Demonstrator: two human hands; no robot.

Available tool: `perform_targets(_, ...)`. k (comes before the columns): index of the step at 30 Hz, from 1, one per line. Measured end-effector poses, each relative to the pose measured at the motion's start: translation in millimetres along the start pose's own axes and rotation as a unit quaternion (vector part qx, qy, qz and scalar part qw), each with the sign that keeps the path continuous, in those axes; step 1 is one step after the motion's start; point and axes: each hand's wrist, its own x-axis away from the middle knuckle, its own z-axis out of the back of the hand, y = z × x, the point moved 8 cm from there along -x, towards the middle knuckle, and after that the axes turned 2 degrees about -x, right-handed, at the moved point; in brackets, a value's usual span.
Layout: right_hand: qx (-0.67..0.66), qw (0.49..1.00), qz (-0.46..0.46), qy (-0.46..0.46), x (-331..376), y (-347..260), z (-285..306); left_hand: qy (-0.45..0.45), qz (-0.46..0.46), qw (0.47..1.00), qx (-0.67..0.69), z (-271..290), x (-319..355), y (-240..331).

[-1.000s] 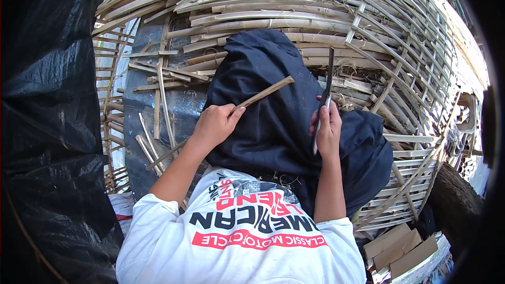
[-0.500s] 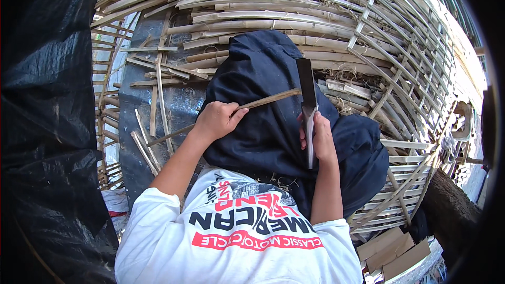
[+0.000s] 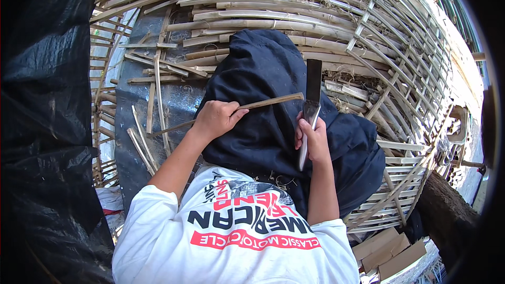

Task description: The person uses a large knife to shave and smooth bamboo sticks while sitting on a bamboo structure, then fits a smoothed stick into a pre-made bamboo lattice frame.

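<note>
My left hand is closed around a thin bamboo strip. The strip slants up to the right over my lap, and its other end runs back under my left forearm. In my right hand is a broad knife, gripped by its silvery metal handle with the dark, square-ended blade pointing away from me. The strip's far end lies right beside the blade's left edge; whether they touch I cannot tell. Dark cloth covers my legs beneath both hands.
Split bamboo slats lie in rows beyond my legs. Loose strips rest on a dark sheet at the left. Black plastic hangs far left. A bamboo lattice, a log and cardboard pieces are at the right.
The knife has turned in my right hand: its blade end has swung slightly right and its handle end left. My left hand and the strip have hardly moved.
</note>
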Motion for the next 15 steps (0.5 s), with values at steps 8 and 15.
perform_targets(8, -0.141, 0.971, 0.176, 0.08, 15, -16, 21, 0.004, -0.087, 0.995, -0.037, 10, -15, 48)
perform_targets(15, -0.205, 0.946, 0.238, 0.083, 30, -33, 42, 0.022, -0.105, 0.989, -0.101, 12, -27, 75)
